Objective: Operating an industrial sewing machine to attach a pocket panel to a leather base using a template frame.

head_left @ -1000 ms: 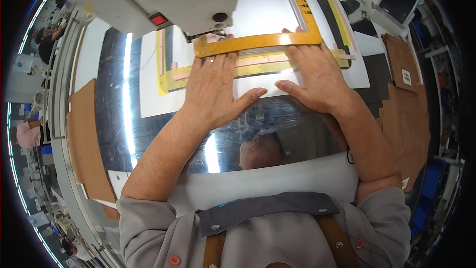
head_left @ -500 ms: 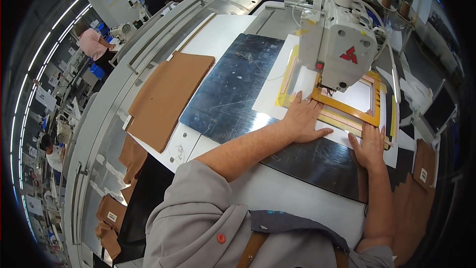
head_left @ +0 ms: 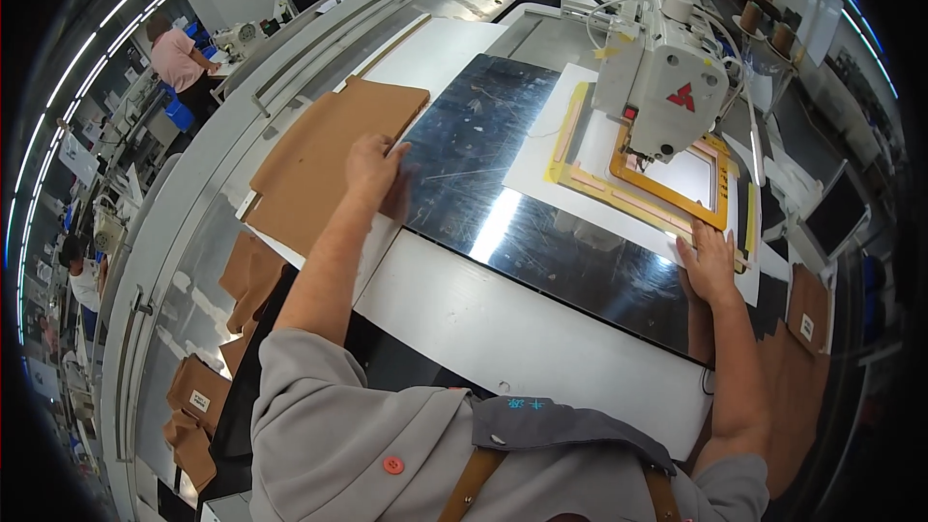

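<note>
My left hand (head_left: pixel 373 170) is at the right edge of the flat brown leather-like sheets (head_left: pixel 314 159), its fingers curled closed on the edge of a sheet. The fingertips are partly hidden. Beside it lies a shiny metal plate (head_left: pixel 454 174). My right hand (head_left: pixel 712 263) rests open, fingers stretched, on the near right corner of a white template sheet (head_left: pixel 527 169) with yellow-taped strips. On that template, an orange-yellow clamp frame (head_left: pixel 667 191) sits under the head of a white sewing machine (head_left: pixel 667 87).
Brown pieces (head_left: pixel 198 396) with a white label hang at the lower left. More brown material (head_left: pixel 788 387) lies at the right, near a dark screen (head_left: pixel 836 208). Thread spools (head_left: pixel 783 37) stand behind the machine. Other people work at machines far left, including a person in pink (head_left: pixel 177 58).
My left hand has left the template and moved left to the brown sheets. My right hand stays on the template's corner. The view has shifted slightly.
</note>
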Available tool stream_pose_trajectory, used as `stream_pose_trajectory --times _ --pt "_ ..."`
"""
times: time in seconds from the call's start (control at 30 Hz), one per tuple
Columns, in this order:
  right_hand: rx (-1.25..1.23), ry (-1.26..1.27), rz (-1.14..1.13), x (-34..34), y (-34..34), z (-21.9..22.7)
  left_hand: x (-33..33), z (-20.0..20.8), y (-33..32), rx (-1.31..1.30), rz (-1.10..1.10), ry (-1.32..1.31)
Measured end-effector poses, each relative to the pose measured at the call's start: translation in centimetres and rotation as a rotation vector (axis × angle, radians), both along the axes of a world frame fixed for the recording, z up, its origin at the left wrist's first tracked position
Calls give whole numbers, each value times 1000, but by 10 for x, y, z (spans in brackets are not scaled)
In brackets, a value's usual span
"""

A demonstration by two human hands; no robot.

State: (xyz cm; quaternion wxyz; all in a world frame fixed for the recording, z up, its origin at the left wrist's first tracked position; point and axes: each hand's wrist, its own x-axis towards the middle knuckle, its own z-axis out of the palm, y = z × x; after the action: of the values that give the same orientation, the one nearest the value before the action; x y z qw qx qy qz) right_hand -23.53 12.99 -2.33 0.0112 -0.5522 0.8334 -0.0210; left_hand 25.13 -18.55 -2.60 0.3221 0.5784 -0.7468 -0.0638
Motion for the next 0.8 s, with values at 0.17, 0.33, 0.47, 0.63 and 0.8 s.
stream_pose_trajectory --times 0.17,0.33,0.47,0.63,0.8 --pt "-62 -67 143 6 20 11 57 2 -31 221 -14 46" --pt "-129 -142 209 13 53 21 52 -3 -50 216 -108 -52" --pt "-179 -236 145 24 85 20 53 -9 -60 140 -19 -97" --pt "-181 -215 69 49 113 26 57 5 -69 233 36 -90" --pt "-154 -170 36 67 121 23 31 20 -64 132 81 -437"
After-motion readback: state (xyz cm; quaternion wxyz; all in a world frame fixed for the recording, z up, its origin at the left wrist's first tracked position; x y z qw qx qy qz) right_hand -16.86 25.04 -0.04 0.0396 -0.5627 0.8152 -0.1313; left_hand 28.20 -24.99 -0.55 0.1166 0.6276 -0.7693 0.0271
